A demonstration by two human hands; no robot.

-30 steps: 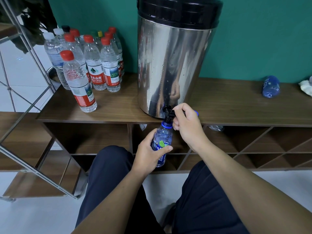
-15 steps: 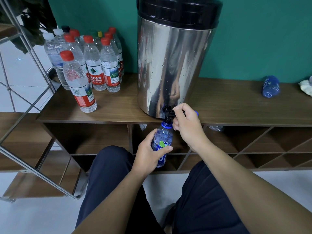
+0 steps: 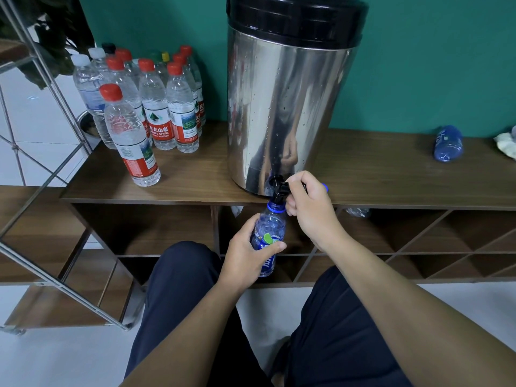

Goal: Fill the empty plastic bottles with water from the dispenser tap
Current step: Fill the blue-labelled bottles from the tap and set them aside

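Bottle is standing upright with its mouth directly beneath the tap — my left hand is gripping its body from below-left while my right hand is pinching the tap lever beside it.

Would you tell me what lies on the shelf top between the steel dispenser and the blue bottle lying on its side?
In the head view, nothing: bare wood between dispenser and blue bottle.

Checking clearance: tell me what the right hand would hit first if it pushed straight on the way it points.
The right hand points towards the shiny steel dispenser drum; it already grips the black tap, so the drum wall behind would likely come first, though depth is unclear.
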